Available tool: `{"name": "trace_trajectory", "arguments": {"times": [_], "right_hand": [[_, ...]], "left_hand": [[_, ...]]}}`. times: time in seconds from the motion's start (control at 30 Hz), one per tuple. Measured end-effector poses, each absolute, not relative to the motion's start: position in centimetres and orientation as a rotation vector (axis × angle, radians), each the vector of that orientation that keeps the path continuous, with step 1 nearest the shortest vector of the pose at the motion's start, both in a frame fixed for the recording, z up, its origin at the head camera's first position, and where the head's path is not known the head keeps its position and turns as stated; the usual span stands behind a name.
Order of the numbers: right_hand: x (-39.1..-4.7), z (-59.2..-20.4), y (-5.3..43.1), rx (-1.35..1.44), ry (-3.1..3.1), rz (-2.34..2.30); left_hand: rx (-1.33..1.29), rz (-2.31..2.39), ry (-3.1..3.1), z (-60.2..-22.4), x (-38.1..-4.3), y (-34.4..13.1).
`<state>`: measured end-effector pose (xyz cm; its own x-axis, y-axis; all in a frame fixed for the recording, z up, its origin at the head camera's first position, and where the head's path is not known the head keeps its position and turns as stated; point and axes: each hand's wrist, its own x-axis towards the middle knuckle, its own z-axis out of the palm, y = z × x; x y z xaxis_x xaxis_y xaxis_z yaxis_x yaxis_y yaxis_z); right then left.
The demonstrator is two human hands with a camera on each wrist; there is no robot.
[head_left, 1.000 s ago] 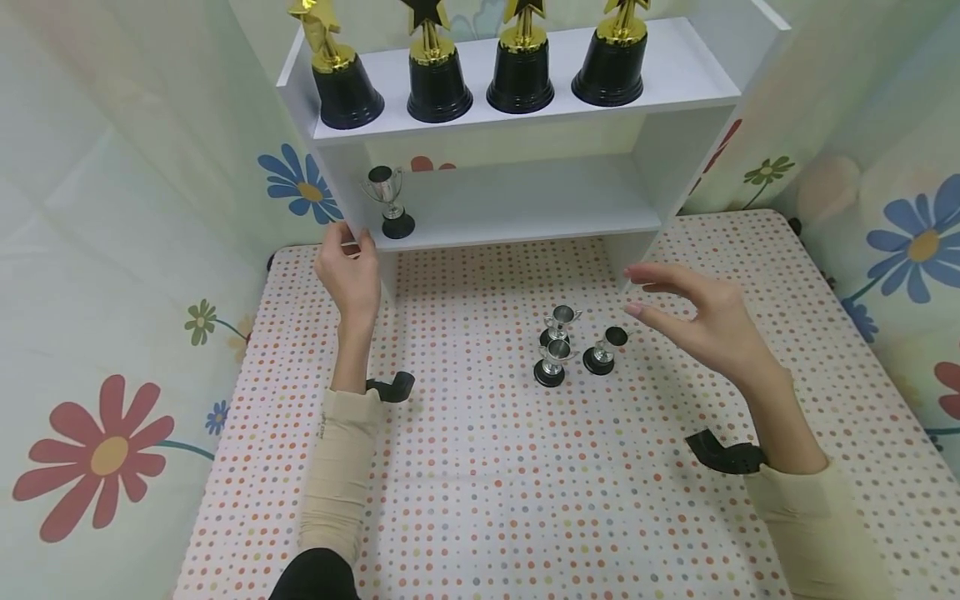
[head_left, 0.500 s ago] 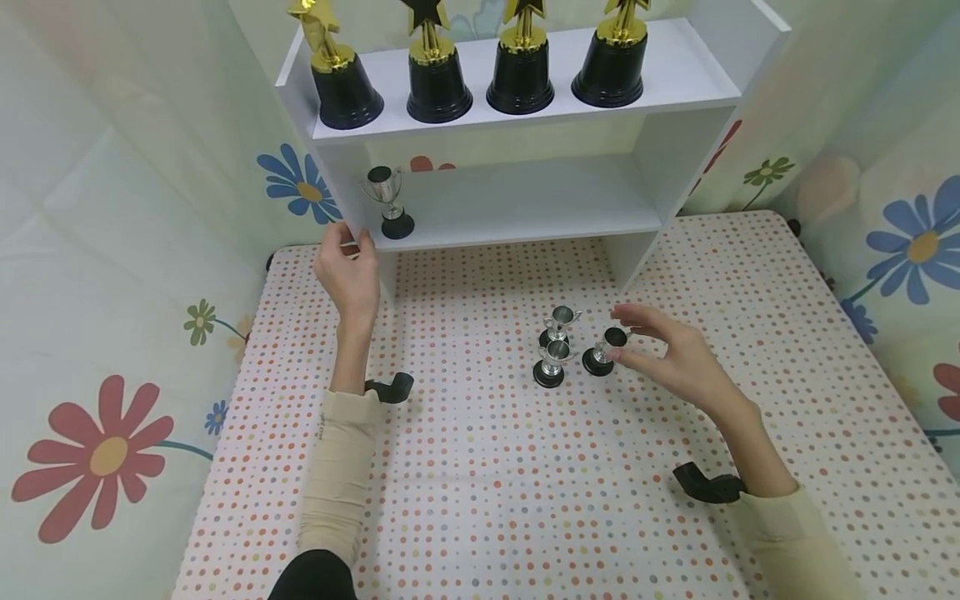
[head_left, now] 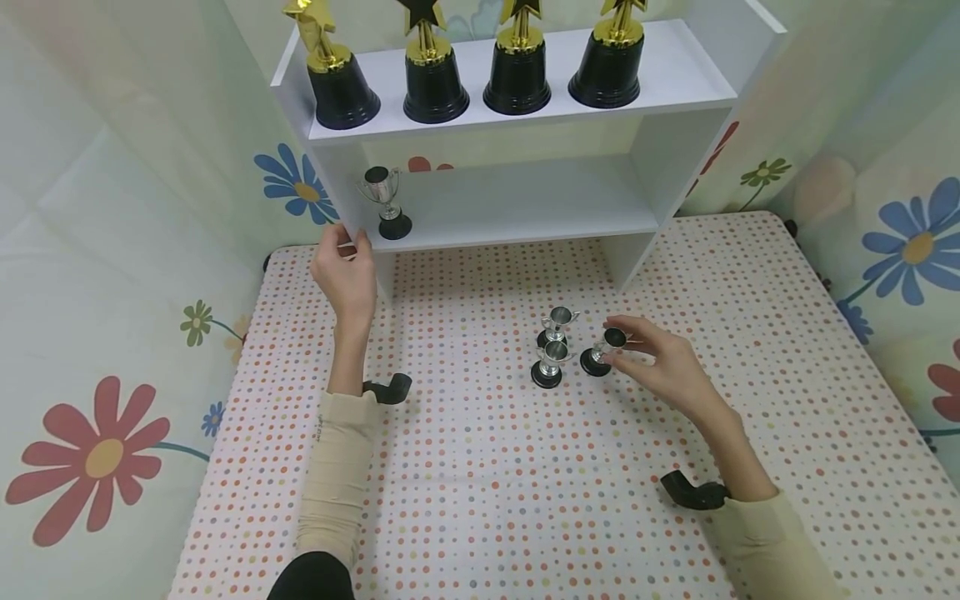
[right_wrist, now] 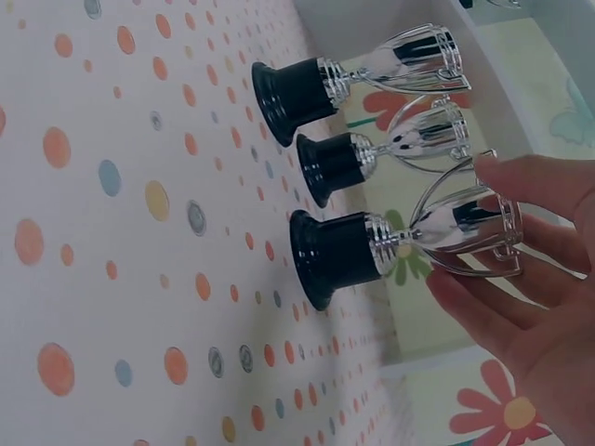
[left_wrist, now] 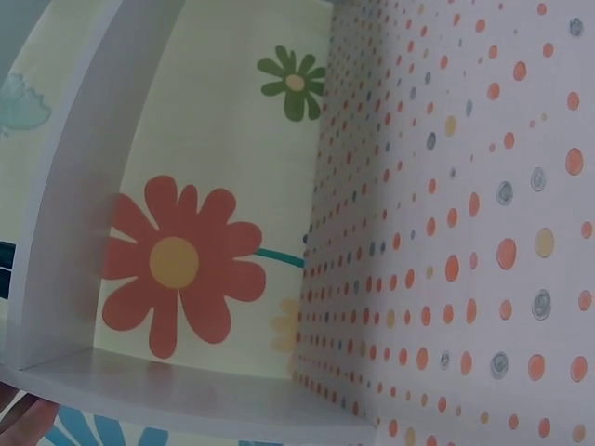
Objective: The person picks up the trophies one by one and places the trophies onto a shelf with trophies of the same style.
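Observation:
Low on the left side of the white shelf unit (head_left: 517, 242), my left hand (head_left: 345, 271) grips the side panel's front edge; only its fingertips (left_wrist: 26, 420) show in the left wrist view. My right hand (head_left: 660, 362) holds a small silver trophy cup (head_left: 596, 363) with a black base, thumb and fingers at its two handles. That cup stands upright on the dotted tabletop. Beside it, to the left, two matching trophy cups (head_left: 547, 377) stand close together. Another silver trophy cup (head_left: 394, 225) is at the left end of the middle shelf.
Several gold star trophies (head_left: 517, 79) with black bases line the top shelf. The dotted tabletop (head_left: 465, 500) spreads in front of the unit. Flowered curtains (head_left: 112, 292) hang at the sides and behind.
My right hand has moved left and down from beside the shelf's right leg to the rightmost small trophy cup, and its fingers have closed in on it. The left hand stays at the side panel.

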<state>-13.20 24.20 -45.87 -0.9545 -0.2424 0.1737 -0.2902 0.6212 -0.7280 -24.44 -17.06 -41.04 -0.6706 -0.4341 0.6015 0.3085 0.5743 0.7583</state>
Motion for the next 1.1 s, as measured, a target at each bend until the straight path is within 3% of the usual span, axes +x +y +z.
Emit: {"name": "trace_trajectory", "arguments": {"times": [0.43, 0.77, 1.1], "right_hand": [[-13.6, -47.0, 24.0, 0.421, -2.714, 1.215], [-13.5, -46.8, 24.1, 0.223, -2.809, 1.390], [-14.0, -47.4, 24.2, 0.254, -2.716, 1.594]], "left_hand": [[0.115, -1.175, -1.988, -41.3, -24.4, -17.1], [0.082, -1.160, -1.991, -41.2, -24.4, -17.1], [0.106, -1.181, -1.990, -41.0, -24.3, -17.0]]}}
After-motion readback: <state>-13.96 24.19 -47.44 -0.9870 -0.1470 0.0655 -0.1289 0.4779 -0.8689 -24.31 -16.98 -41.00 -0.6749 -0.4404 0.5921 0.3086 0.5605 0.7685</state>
